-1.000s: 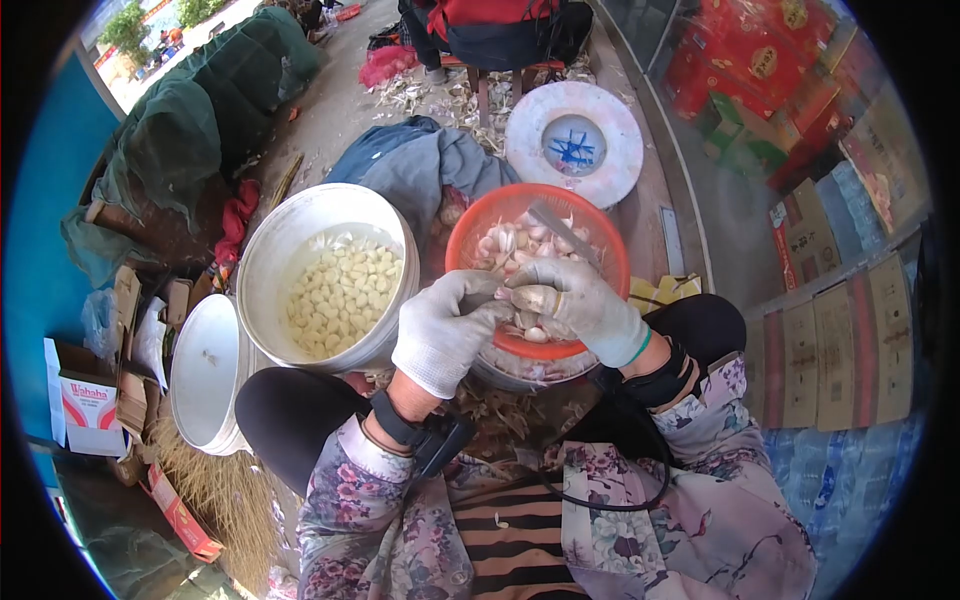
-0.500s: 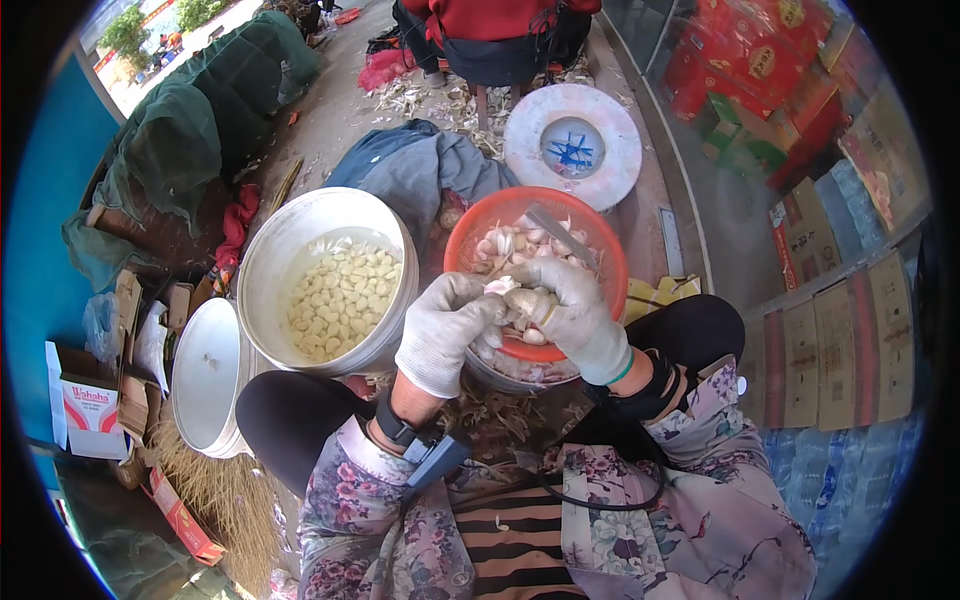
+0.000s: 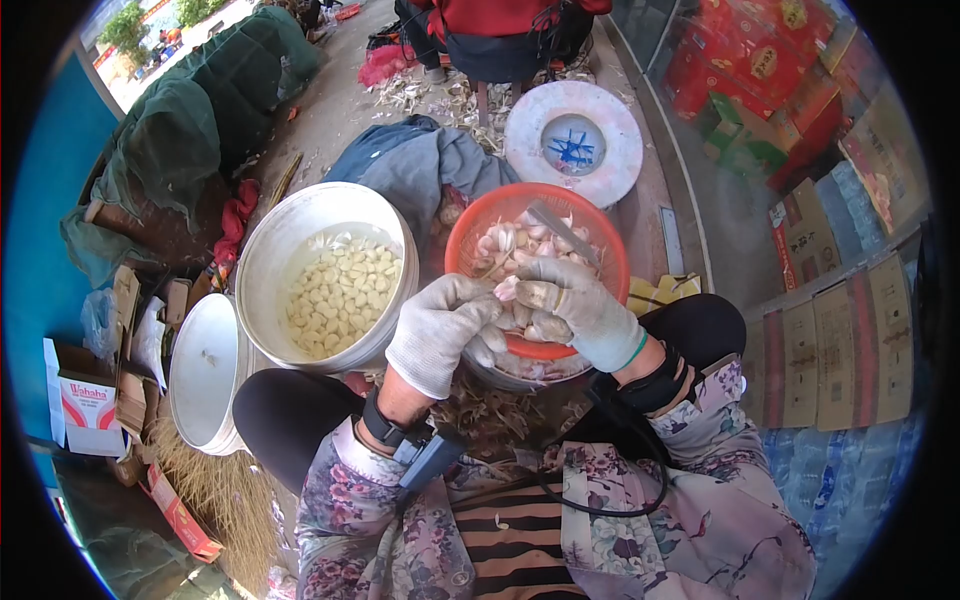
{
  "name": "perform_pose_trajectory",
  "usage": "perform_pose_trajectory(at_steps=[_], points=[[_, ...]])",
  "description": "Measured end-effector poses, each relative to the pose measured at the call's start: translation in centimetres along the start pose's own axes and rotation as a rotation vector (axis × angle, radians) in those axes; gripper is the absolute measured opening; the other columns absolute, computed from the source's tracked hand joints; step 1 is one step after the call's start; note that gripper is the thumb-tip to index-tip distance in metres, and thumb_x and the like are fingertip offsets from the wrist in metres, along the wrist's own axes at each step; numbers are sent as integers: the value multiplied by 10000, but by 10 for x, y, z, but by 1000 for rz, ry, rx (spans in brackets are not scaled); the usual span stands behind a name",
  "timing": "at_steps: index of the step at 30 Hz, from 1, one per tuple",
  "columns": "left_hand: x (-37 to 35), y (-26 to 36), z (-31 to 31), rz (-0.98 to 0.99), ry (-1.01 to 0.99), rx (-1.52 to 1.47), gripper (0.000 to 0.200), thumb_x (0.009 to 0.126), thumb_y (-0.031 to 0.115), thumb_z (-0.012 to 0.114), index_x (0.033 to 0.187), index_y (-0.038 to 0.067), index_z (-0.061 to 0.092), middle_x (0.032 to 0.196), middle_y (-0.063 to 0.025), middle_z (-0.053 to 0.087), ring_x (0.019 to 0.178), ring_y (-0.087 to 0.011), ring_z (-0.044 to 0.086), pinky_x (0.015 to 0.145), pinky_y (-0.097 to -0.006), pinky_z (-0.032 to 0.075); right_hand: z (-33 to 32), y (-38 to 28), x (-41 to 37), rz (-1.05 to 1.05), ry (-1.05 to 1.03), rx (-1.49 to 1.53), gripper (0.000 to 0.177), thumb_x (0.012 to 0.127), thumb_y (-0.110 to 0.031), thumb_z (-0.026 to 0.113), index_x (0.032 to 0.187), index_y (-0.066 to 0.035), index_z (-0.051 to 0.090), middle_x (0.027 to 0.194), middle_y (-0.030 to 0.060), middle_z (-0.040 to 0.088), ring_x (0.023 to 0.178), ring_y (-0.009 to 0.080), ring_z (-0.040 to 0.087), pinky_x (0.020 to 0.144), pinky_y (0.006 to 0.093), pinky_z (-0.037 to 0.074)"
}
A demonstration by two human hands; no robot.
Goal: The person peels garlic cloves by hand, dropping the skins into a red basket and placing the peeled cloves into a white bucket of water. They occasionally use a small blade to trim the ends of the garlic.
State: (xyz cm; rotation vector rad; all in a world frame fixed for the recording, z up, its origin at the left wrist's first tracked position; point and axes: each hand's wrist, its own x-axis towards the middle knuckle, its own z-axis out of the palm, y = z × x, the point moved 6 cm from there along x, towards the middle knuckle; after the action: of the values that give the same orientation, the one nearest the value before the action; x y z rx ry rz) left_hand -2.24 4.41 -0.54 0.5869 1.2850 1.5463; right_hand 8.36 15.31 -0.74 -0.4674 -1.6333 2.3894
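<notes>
My left hand point(image 3: 438, 335), in a whitish work glove, is closed with its fingertips at a pinkish garlic clove point(image 3: 507, 288). From the other side my right hand point(image 3: 580, 312), gloved too, pinches the same clove between thumb and fingers. Both hands are over the near part of an orange-red plastic basket point(image 3: 618, 262) of unpeeled garlic cloves point(image 3: 497, 240). A flat grey blade-like strip point(image 3: 560, 232) lies across the cloves. Left of the basket stands a white bucket point(image 3: 256, 300), in which peeled cloves point(image 3: 340, 290) lie in liquid.
A second white bucket point(image 3: 203, 375) leans by my left knee. Behind the basket are a round white lid-like disc point(image 3: 620, 140) with blue strips in its middle and a heap of grey-blue cloth point(image 3: 430, 165). A person in red point(image 3: 500, 30) sits ahead. Cardboard boxes point(image 3: 835, 350) line the right.
The garlic clove between my hands has been turned and now shows its pink side. My hands have drawn slightly apart, with the right fingers straighter.
</notes>
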Motion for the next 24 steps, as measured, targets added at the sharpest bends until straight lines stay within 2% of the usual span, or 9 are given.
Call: perform_pose_trajectory(at_steps=[2,8,15,18,21,24], points=[[1,-4,-4,0,-46,-19,167,922,78,573,1021,-56,566,812,-128,680,572,-149,628,497,-229,510,5,-9,-4,25,-5,-58,262,953,-226,612,1069,4,659,875,21,638,807,81,589,710,206,465],[-2,-1,-3,12,-54,4,148,908,62,556,1006,-49,557,780,-115,666,558,-147,622,478,-229,501,1,-6,-5,17,-24,-158,239,943,-219,622,1052,-11,672,854,21,647,747,67,566,649,200,435],[-3,-6,-5,2,-21,3,125,923,93,562,963,-25,567,734,-79,654,507,-92,561,447,-201,449,-1,3,-3,-12,-4,-214,221,947,-195,610,1053,-14,679,818,13,645,661,49,527,599,192,404],[1,-10,-6,0,-8,-71,131,927,101,551,966,-23,564,726,-74,648,500,-93,555,445,-205,448,-3,4,0,-47,95,-198,231,950,-180,599,1079,-2,671,899,43,670,759,83,594,675,219,467],[2,-10,-7,10,21,-135,133,927,101,551,969,-25,563,724,-74,645,496,-95,552,443,-208,449,9,-31,-10,-417,145,-404,242,935,-140,617,1114,19,650,979,76,677,900,129,635,787,257,506],[4,-10,-9,24,55,-144,132,918,98,553,969,-24,560,722,-73,638,488,-101,546,437,-212,445,11,-22,-9,-269,128,-484,248,916,-85,632,1130,41,631,1041,107,674,996,156,635,859,280,507]])
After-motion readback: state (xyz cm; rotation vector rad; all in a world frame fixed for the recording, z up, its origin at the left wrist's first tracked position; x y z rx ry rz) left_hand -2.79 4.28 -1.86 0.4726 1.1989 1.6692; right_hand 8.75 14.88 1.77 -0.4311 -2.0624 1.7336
